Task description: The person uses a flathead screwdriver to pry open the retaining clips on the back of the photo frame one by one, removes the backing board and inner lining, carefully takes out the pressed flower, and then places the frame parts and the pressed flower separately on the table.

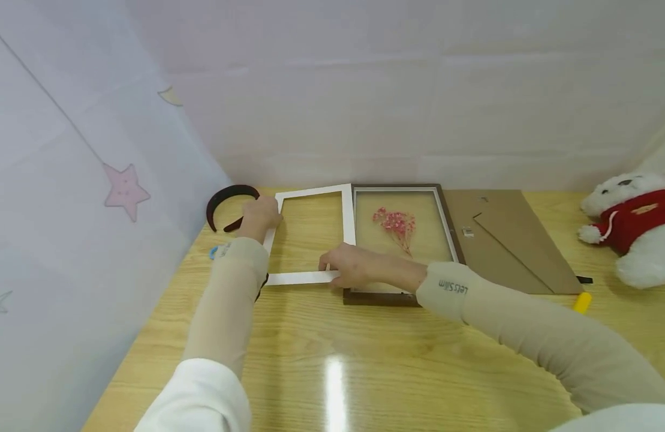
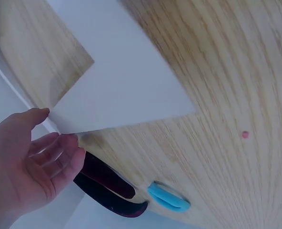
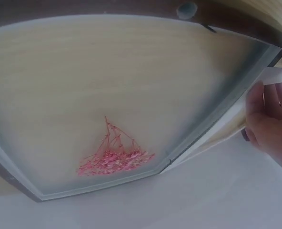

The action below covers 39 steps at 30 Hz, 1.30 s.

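Note:
A white mat board (image 1: 305, 278) with a large rectangular opening is held slightly above the table at left of centre. My left hand (image 1: 260, 216) pinches its left edge near the far corner; the left wrist view shows thumb and fingers of that hand (image 2: 31, 162) at the board's edge. At the near right corner, my right hand (image 1: 351, 264) grips the mat's strip. Beside it lies a brown picture frame (image 1: 375, 299), face down or up I cannot tell, with a pink dried flower sprig (image 1: 398, 223) on its clear pane. The right forearm crosses over the frame.
Right of the frame lies a brown backing board (image 1: 505, 240) with a stand. A dark headband (image 1: 219, 201) and a blue ring-like item (image 2: 169, 195) are at the left edge. A white teddy bear (image 1: 650, 258) in red and a yellow object (image 1: 583, 302) are at right.

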### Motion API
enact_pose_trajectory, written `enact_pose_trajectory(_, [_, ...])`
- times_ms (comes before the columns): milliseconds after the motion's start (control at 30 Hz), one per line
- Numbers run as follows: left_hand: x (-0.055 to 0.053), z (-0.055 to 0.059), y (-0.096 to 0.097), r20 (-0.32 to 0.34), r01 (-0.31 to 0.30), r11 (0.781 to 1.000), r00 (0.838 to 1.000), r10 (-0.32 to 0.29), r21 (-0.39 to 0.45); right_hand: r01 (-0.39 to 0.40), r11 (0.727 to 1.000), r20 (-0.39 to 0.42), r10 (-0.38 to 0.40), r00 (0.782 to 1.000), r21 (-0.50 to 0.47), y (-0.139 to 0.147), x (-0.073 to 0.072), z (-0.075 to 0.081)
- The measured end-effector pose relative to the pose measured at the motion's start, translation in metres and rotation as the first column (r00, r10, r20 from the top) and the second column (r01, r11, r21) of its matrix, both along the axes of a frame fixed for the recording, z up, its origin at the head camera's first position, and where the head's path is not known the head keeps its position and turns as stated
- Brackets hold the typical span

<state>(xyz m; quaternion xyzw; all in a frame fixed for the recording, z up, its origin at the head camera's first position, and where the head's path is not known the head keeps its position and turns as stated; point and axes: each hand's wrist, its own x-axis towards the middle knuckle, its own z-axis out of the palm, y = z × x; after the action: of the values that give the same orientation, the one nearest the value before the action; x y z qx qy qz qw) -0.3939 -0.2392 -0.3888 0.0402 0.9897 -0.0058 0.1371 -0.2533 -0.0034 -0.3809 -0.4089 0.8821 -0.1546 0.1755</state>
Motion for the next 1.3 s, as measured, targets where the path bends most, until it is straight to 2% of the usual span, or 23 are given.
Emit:
enact_pose_trajectory(200, [0.003, -0.001, 0.001, -0.028, -0.026, 0.999, 0.999, 0.025, -0.020, 0.009, 1.000, 0.057, -0.007, 0.998, -0.021, -0.010, 0.003, -0.002])
enact_pose_trajectory(367, [0.007, 0.002, 0.004, -0.048, 0.001, 0.999, 0.999, -0.004, -0.050, 0.037, 0.999, 0.064, -0.036, 0.997, -0.010, -0.019, 0.003, -0.003])
enact_pose_trajectory(533, [0.011, 0.002, 0.006, -0.044, -0.008, 0.998, 0.999, 0.005, -0.069, 0.025, 0.999, 0.081, -0.024, 0.996, -0.022, -0.029, 0.005, -0.002])
enact_pose_trajectory(800, [0.010, -0.003, 0.008, -0.040, -0.019, 0.996, 0.999, 0.015, -0.092, 0.050, 0.997, 0.012, -0.051, 0.999, 0.055, -0.029, 0.009, -0.005])
enact_pose_trajectory(900, [0.009, -0.004, 0.011, -0.042, -0.019, 0.995, 0.999, 0.015, -0.098, 0.070, 0.998, -0.005, -0.070, 0.998, 0.002, -0.024, 0.008, -0.007])
enact_pose_trajectory(1000, [0.008, -0.004, 0.013, -0.034, -0.027, 0.994, 0.999, 0.023, -0.111, 0.083, 0.989, -0.097, -0.095, 0.991, -0.123, -0.014, 0.010, -0.012])
enact_pose_trajectory(1067, [0.009, -0.003, 0.014, -0.020, -0.042, 0.992, 0.999, 0.039, -0.119, 0.100, 0.972, -0.201, -0.143, 0.969, -0.212, -0.004, 0.012, -0.017])
enact_pose_trajectory(1100, [0.010, -0.002, 0.015, -0.009, -0.048, 0.991, 0.999, 0.047, -0.124, 0.116, 0.962, -0.259, -0.181, 0.949, -0.248, 0.002, 0.013, -0.019])
enact_pose_trajectory(1167, [0.011, 0.002, 0.017, 0.017, -0.059, 0.992, 0.998, 0.062, -0.114, 0.184, 0.943, -0.371, -0.281, 0.885, -0.276, 0.018, 0.014, -0.022])
enact_pose_trajectory(1233, [0.012, 0.006, 0.020, 0.035, -0.055, 0.993, 0.998, 0.059, -0.102, 0.280, 0.926, -0.414, -0.366, 0.833, -0.254, 0.037, 0.014, -0.024])
enact_pose_trajectory(1300, [0.011, 0.008, 0.022, 0.038, -0.014, 0.995, 0.999, 0.018, -0.100, 0.385, 0.908, -0.459, -0.417, 0.785, -0.168, 0.056, 0.012, -0.027])
